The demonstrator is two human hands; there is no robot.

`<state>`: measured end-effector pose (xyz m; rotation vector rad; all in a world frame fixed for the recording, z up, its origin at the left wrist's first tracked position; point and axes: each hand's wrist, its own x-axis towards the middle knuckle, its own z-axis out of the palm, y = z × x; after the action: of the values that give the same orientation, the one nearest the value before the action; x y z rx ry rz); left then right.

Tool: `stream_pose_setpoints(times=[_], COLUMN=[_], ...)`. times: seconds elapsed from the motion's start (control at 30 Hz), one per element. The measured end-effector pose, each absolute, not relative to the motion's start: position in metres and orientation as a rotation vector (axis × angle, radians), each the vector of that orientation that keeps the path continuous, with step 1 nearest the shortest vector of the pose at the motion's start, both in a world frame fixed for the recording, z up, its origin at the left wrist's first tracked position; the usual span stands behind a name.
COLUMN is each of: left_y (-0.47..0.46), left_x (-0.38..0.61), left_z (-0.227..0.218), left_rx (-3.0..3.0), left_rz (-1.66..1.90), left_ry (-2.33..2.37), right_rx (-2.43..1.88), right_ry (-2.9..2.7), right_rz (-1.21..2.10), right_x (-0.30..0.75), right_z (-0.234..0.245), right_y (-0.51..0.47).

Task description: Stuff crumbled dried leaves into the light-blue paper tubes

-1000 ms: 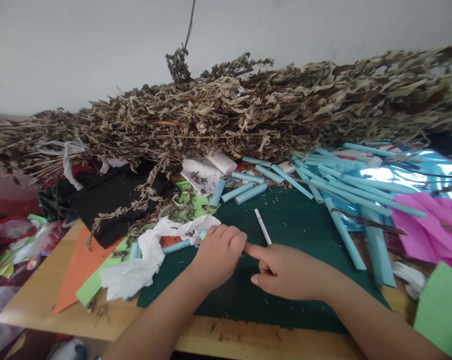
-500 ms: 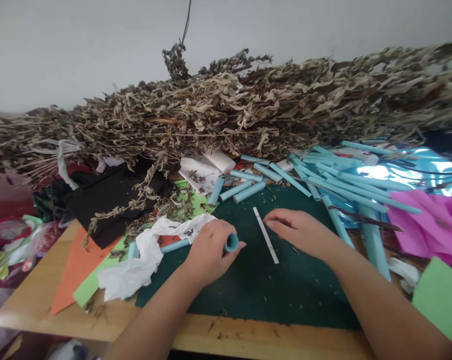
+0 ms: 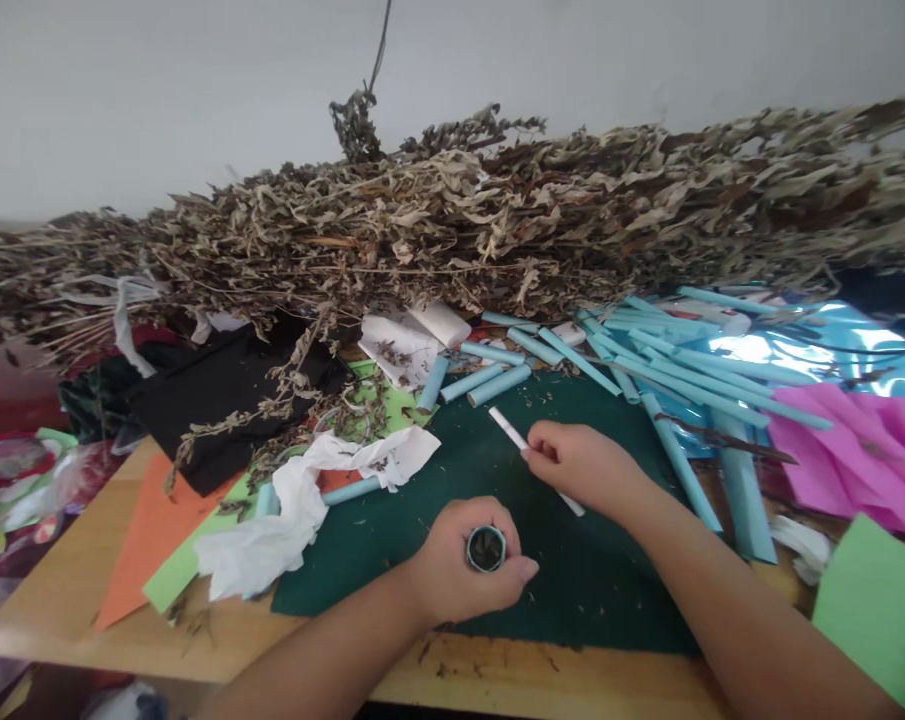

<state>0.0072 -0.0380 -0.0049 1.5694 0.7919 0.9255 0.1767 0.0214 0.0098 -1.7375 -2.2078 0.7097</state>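
My left hand (image 3: 459, 570) is wrapped round a short blue paper tube (image 3: 486, 549). The tube's open end faces up toward me, and dark stuff shows inside it. With thumb and fingers closed, my right hand (image 3: 583, 465) pinches a thin white stick (image 3: 507, 428) near its middle. Its upper end points to the far left, and its lower end shows below my hand. Both hands are over a dark green mat (image 3: 602, 590) with bits of dried leaf on it.
A long heap of dried leafy stems (image 3: 452, 220) lies along the wall. Several blue paper tubes (image 3: 692, 370) are piled at right, beside pink paper (image 3: 857, 450). Crumpled white tissue (image 3: 272, 530), black paper (image 3: 234, 400) and orange paper (image 3: 137, 540) lie at left on the wooden table (image 3: 54, 620).
My left hand has moved down and right, turning the tube's mouth upward. My right hand has closed on the white stick, which was lying on the mat.
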Motion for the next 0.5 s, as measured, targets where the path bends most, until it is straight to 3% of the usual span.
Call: stream_pose_setpoints(times=[0.23, 0.5], left_y=[-0.035, -0.035], left_x=[0.008, 0.009], left_z=[-0.01, -0.016], left_rx=[1.493, 1.515], left_rz=[0.944, 0.946], left_ry=[0.771, 0.764], right_rx=[-0.708, -0.657], right_ry=[-1.747, -2.28], right_rz=[0.921, 0.43], right_x=[0.171, 0.146], right_z=[0.042, 0.065], right_y=[-0.022, -0.024])
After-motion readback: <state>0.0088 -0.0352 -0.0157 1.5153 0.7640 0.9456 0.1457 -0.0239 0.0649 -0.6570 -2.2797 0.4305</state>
